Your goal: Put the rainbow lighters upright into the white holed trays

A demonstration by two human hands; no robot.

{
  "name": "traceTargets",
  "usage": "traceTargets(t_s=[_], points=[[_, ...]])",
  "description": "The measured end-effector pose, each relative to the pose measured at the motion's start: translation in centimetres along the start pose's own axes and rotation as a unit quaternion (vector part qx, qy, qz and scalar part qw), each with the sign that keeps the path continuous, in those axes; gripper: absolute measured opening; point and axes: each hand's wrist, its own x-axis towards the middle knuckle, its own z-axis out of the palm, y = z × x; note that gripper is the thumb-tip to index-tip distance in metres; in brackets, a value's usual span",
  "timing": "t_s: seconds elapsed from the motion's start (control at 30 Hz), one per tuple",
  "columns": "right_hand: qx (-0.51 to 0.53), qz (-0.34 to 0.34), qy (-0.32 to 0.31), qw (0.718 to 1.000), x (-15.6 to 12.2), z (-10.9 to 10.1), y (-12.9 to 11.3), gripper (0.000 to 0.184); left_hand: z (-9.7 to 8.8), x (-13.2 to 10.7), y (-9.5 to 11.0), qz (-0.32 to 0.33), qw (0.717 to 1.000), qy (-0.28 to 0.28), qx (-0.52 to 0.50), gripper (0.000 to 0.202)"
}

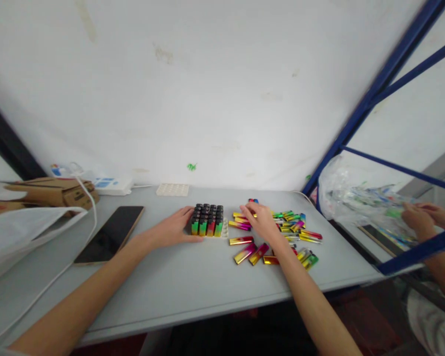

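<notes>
A white tray (pixel 225 228) near the table's middle holds several upright lighters (pixel 207 219) with black tops and rainbow bodies. My left hand (pixel 176 228) rests flat against the tray's left side, fingers stretched along it. Right of the tray lies a loose heap of shiny multicoloured lighters (pixel 282 232). My right hand (pixel 261 221) hovers over that heap with fingers extended toward the lighters nearest the tray; whether it grips one I cannot tell.
A dark phone (pixel 110 233) lies at left on the grey table (pixel 193 287). Behind it are a cardboard box (pixel 55 192), a power strip (pixel 109 184) and an empty white tray (pixel 172 189). Another person's hands (pixel 422 216) work at a plastic bag (pixel 350 195) beyond the blue frame (pixel 415 247).
</notes>
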Motion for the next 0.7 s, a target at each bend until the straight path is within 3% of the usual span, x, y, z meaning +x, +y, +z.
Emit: traceTargets(t_s=[0.1, 0.2, 0.27, 0.37, 0.57, 0.7], points=[[-0.071, 0.050, 0.055, 0.995, 0.3, -1.0, 3.4, 0.027, 0.0, 0.0, 0.0, 0.005, 1.000, -0.003, -0.003, 0.094], [-0.130, 0.081, -0.016, 0.988, 0.2, -0.7, 5.0, 0.031, -0.1, 0.0, 0.0, 0.007, 1.000, -0.003, -0.003, 0.093], [-0.154, 0.096, -0.074, 0.981, 0.2, -0.2, 4.8, 0.033, 0.0, 0.0, 0.0, 0.010, 1.000, -0.001, 0.002, 0.094], [-0.177, 0.125, -0.110, 0.970, 0.4, 0.2, 3.5, 0.031, 0.1, 0.0, -0.2, 0.012, 1.000, 0.002, 0.012, 0.096], [-0.197, 0.169, -0.087, 0.962, 1.5, 0.3, 1.8, 0.018, 0.3, 0.0, -0.5, 0.013, 1.000, -0.004, 0.007, 0.095], [-0.172, 0.171, -0.084, 0.966, 1.8, 1.2, 2.0, 0.023, 0.3, 0.0, -0.4, 0.022, 1.000, 0.001, -0.008, 0.091]])
